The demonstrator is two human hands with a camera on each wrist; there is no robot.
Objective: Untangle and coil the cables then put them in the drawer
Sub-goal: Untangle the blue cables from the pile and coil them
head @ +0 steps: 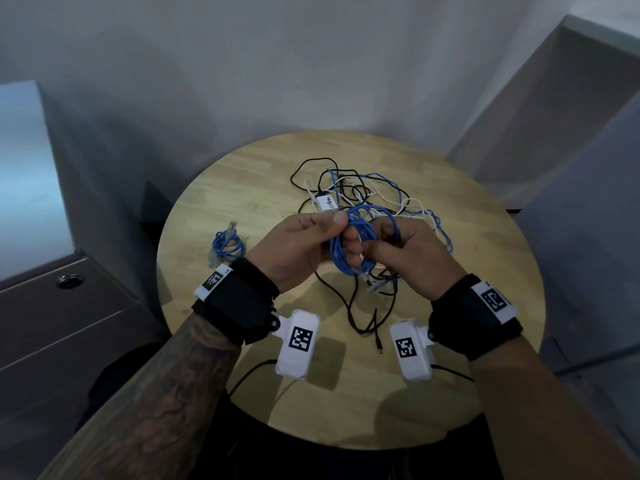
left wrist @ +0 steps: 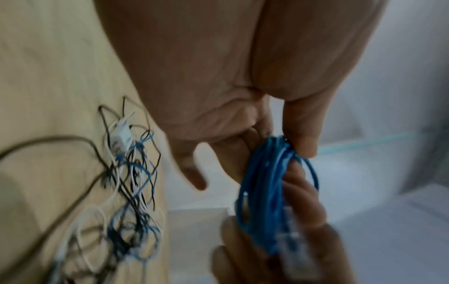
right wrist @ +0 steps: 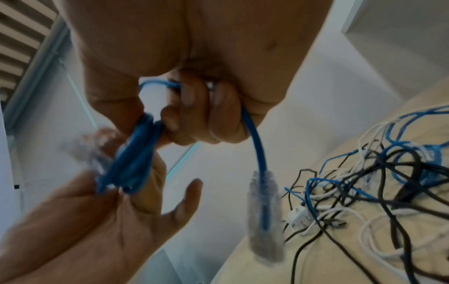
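Note:
Above the round wooden table (head: pixel 242 188), both hands hold one blue network cable wound into a small coil (head: pixel 346 251). My left hand (head: pixel 337 233) pinches the top of the coil (left wrist: pixel 262 192) between thumb and fingers. My right hand (head: pixel 369 249) curls round the same cable; in the right wrist view its thumb and forefinger pinch the coil (right wrist: pixel 133 159), and the free end with a clear plug (right wrist: pixel 264 207) dangles from the fist. Behind the hands lies a tangle of blue, white and black cables (head: pixel 367 192). A second blue cable (head: pixel 225 242) lies coiled at the table's left.
A grey drawer unit (head: pixel 52 334) with a round lock (head: pixel 69 281) stands left of the table, its drawers closed. A loose black cable (head: pixel 360 317) trails toward the table's near edge. A white adapter (head: pixel 327 202) sits in the tangle. Walls close in behind and on the right.

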